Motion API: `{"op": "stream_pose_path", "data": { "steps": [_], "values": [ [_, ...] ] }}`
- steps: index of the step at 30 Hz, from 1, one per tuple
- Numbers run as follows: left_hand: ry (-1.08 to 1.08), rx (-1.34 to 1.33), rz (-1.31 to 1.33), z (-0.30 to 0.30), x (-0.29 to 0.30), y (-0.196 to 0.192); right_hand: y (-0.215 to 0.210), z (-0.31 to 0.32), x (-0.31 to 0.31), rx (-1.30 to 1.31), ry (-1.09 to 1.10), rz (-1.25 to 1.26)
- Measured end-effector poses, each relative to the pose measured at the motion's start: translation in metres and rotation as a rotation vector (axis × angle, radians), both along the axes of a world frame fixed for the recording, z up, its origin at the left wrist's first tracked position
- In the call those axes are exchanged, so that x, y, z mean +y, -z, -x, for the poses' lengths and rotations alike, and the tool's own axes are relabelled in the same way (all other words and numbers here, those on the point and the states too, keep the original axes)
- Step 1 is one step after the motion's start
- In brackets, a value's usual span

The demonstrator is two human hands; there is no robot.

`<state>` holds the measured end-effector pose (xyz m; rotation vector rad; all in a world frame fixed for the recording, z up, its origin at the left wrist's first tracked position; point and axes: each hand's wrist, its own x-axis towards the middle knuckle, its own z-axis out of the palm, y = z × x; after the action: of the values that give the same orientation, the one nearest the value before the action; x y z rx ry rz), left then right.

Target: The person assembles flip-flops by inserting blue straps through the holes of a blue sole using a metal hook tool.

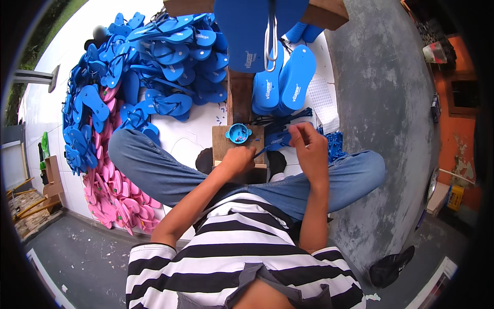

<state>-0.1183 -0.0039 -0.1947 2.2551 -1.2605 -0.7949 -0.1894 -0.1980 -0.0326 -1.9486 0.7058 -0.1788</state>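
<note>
Blue sandal strap (275, 140): just right of the small blue bowl (238, 133), long axis running left-down to right-up, thin end toward left hand (237, 158). Left fingers curled shut on thin end, fist resting on wooden block (221, 147). Right hand (307, 144) raised, fingers pinching wide end (wrist bent). Blue soles (288, 82) beyond bowl.

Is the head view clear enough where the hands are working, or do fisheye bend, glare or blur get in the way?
Head view: sharp and evenly lit at the centre, where the left hand and right hand hold a blue strap; no glare there. Straight edges bow toward the rim, corners go black, and the white floor at upper left is bright.
</note>
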Motion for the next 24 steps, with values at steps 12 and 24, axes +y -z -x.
{"op": "stream_pose_path", "data": {
  "steps": [12, 24],
  "values": [
    [-0.684, 0.718, 0.898, 0.002, 0.021, -0.115, 0.067, -0.002, 0.065, -0.301, 0.175, -1.302],
    [-0.86, 1.659, 0.893, 0.001, -0.001, -0.122, -0.008, -0.059, 0.059, -0.708, -0.023, -0.865]
  ]
}}
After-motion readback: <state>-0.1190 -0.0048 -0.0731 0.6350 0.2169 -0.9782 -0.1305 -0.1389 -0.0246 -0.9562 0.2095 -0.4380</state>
